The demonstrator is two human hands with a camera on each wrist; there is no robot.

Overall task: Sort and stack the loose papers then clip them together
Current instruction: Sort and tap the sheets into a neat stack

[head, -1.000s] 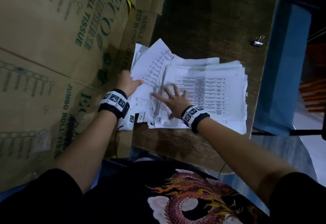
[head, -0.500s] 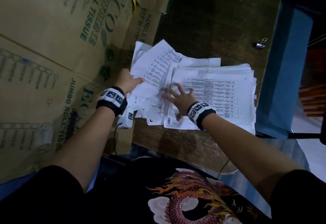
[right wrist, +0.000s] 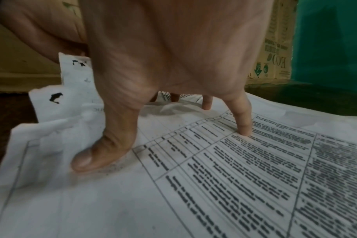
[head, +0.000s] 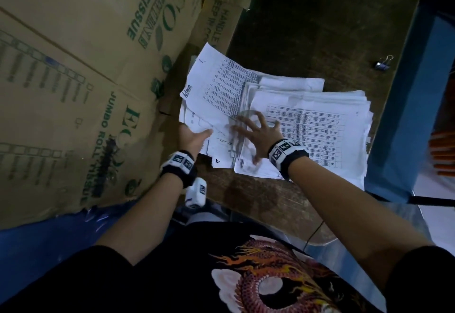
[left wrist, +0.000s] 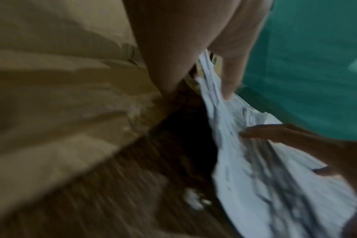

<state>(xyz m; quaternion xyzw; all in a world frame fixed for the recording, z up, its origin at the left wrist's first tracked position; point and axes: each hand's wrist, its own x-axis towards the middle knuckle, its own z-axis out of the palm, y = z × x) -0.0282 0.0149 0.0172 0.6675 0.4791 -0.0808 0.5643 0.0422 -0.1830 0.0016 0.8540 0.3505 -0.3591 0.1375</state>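
A messy pile of printed papers lies on the dark wooden table. My right hand rests on it with its fingers spread. In the right wrist view the thumb and a fingertip press on the top sheet, a printed table. Loose sheets stick out at an angle to the left. My left hand pinches their near left edge, thumb on top. In the blurred left wrist view the sheets run between its fingers. A black binder clip lies apart at the far right of the table.
Large cardboard tissue boxes stand against the table's left side, close to my left hand. A blue panel borders the table on the right. The table's front edge runs just in front of my body.
My left hand has slid nearer to me along the left edge of the loose sheets. My right hand stays spread on the pile.
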